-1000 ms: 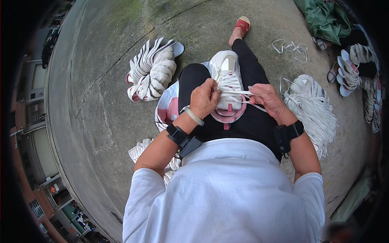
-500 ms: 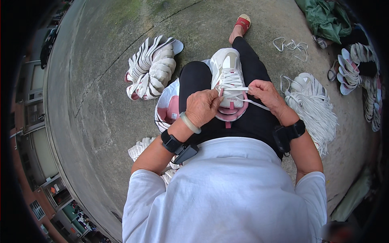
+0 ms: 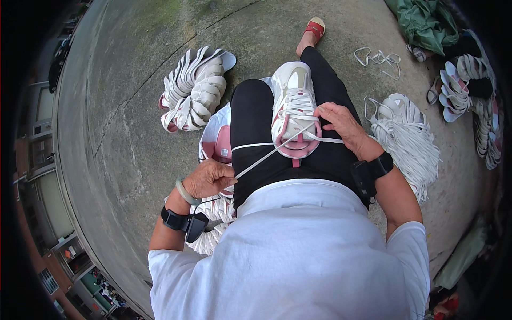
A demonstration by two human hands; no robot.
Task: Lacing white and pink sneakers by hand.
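A white sneaker (image 3: 294, 98) with beige panels and pink lining lies on my lap, its toe pointing away from me. My left hand (image 3: 210, 178) is out past the left thigh, closed on the end of a white shoelace (image 3: 261, 164). That lace runs taut from the sneaker's upper right eyelets across its opening. At the right eyelet edge, the fingertips of my right hand (image 3: 342, 124) are bent against the sneaker; what lies under them is partly hidden. Another lace end crosses the left thigh, and more white lace shows below the right hand.
Stacked white shoe uppers (image 3: 197, 90) lie on the concrete at left, with more beside my left forearm. A bundle of white laces (image 3: 408, 144) is at right. Loose laces (image 3: 377, 57), a green sack (image 3: 426, 24) and further shoe pieces (image 3: 453, 90) lie beyond.
My left hand has moved from the sneaker toward lower left, drawing the lace taut. My right hand has moved slightly left, onto the sneaker's eyelet edge.
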